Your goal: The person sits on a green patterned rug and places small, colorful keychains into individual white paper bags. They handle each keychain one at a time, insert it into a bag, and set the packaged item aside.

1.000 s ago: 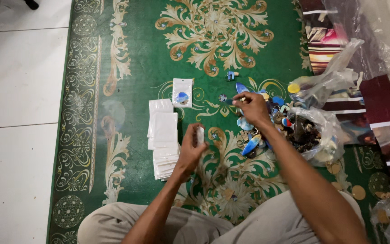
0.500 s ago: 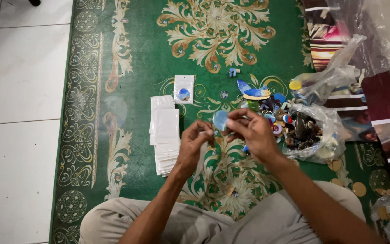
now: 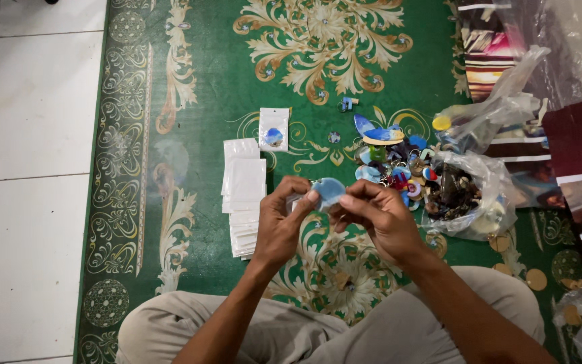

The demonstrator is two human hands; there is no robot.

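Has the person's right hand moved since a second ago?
Yes. The right hand left the pile of colourful trinkets and came toward the body, meeting the left hand at a round blue piece.

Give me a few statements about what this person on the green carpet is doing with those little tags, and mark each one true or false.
1. Both hands, left hand and right hand, hold a round blue tag. True.
2. The stack of small white pouches lies to the person's right. False: it lies to the left.
3. One filled pouch lies apart, above the stack. True.
4. The pile of colourful tags sits on the white floor tiles. False: it sits on the green carpet, beside a clear plastic bag.
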